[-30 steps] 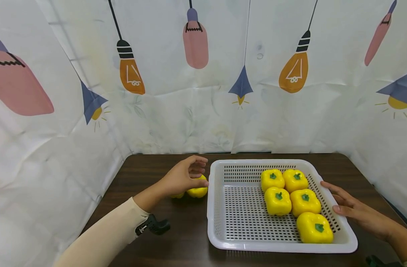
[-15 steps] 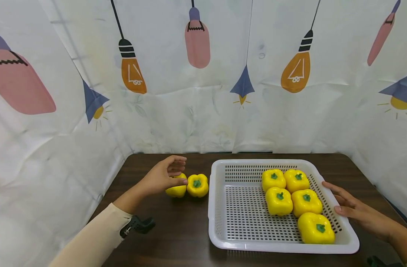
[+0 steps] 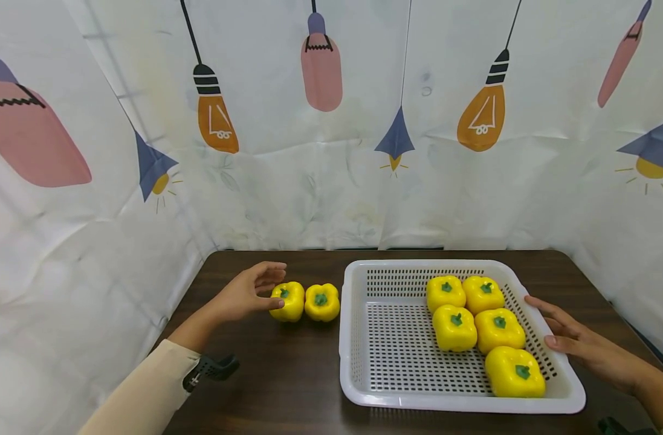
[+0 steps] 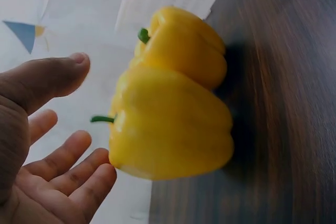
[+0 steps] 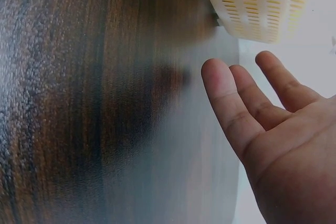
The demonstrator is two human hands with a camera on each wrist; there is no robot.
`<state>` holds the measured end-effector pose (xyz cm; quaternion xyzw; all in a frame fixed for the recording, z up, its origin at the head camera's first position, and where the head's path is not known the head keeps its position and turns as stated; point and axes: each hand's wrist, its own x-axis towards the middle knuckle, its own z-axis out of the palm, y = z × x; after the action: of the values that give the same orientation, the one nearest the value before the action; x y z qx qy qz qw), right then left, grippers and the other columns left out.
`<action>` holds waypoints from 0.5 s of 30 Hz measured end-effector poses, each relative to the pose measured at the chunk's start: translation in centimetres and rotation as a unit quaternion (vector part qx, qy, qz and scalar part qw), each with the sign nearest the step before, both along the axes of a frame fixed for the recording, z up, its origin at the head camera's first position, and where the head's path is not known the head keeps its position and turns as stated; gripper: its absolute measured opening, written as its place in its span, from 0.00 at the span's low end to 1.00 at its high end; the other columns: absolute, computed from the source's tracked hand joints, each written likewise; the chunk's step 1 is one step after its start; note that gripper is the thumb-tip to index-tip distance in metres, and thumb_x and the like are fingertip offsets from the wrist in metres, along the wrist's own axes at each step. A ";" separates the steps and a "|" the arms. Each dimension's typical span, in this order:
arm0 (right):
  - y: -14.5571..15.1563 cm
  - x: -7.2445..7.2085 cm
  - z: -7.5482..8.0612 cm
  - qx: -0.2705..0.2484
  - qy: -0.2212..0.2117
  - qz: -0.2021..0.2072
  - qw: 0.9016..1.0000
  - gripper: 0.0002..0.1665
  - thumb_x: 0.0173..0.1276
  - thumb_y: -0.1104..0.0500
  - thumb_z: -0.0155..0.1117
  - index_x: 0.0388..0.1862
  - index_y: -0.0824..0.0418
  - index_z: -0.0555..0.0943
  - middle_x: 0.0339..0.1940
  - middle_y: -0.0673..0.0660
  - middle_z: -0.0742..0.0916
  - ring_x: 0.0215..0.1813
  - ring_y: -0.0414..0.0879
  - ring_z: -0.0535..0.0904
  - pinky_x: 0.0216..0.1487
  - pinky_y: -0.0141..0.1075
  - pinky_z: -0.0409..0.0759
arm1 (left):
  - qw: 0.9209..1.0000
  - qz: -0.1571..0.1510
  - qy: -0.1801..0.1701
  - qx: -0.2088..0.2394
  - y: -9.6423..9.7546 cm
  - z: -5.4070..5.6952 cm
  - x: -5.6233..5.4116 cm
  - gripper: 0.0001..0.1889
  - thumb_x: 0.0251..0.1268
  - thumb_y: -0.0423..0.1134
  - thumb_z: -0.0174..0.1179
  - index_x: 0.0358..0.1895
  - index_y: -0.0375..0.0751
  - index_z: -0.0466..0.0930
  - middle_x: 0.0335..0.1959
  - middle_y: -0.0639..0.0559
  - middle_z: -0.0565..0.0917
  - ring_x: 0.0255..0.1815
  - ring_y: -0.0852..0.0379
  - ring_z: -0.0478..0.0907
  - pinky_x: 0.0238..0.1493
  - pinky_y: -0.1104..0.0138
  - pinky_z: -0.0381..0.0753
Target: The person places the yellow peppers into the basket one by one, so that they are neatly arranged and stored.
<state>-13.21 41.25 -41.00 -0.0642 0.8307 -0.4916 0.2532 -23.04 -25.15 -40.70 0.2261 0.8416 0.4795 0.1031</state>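
Two yellow bell peppers stand side by side on the dark table, the left pepper [image 3: 291, 307] and the right pepper [image 3: 322, 304]. My left hand [image 3: 243, 296] is at the left pepper's left side, thumb and fingers spread and relaxed; the left wrist view shows its fingertips [image 4: 100, 179] at the pepper's edge, but contact is hard to tell. A white perforated basket [image 3: 349, 356] sits to their right, with several yellow bell peppers [image 3: 498, 329] along its right half. Beside the basket's right rim rests my right hand [image 3: 592, 350], fingers loosely extended; whether they touch the rim is unclear.
The brown wood-grain table [image 3: 287, 374] runs back to a white curtain [image 3: 287, 199] printed with hanging lamps, which also closes off both sides. The basket's raised walls stand between the two loose peppers and those inside.
My left hand has drawn left, away from the basket and past the right pepper, to the left pepper's side, uncovering both. The right hand and basket stay put.
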 end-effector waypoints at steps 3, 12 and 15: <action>0.0 0.0 -0.1 0.003 0.003 0.002 1.000 0.44 0.82 0.50 0.43 0.85 0.33 0.33 0.77 0.84 0.42 0.68 0.69 0.70 0.54 0.68 0.78 | 1.000 -0.008 -0.012 -0.008 -0.4 -0.4 -0.1 0.42 0.62 0.39 0.75 0.77 0.40 0.62 0.75 0.40 0.68 0.74 0.40 0.66 0.69 0.50 0.72; 0.2 0.0 0.0 -0.007 -0.002 0.007 1.000 0.43 0.82 0.51 0.43 0.85 0.34 0.33 0.77 0.83 0.42 0.68 0.67 0.69 0.55 0.66 0.78 | 0.999 -0.024 -0.022 -0.030 -1.3 -2.1 -0.3 0.44 0.62 0.38 0.75 0.77 0.35 0.60 0.77 0.35 0.64 0.74 0.36 0.65 0.69 0.47 0.71; 0.2 0.1 0.0 -0.009 -0.002 0.010 1.000 0.43 0.83 0.52 0.42 0.85 0.35 0.33 0.77 0.83 0.43 0.69 0.67 0.69 0.55 0.65 0.78 | 0.999 -0.026 -0.034 -0.029 -1.4 -2.6 -0.4 0.44 0.62 0.38 0.75 0.77 0.33 0.60 0.76 0.35 0.64 0.73 0.36 0.67 0.67 0.49 0.74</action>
<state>-13.13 41.44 -41.02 -0.0738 0.8250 -0.4967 0.2592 -23.43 -26.52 -43.30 0.2288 0.8451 0.4592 0.1505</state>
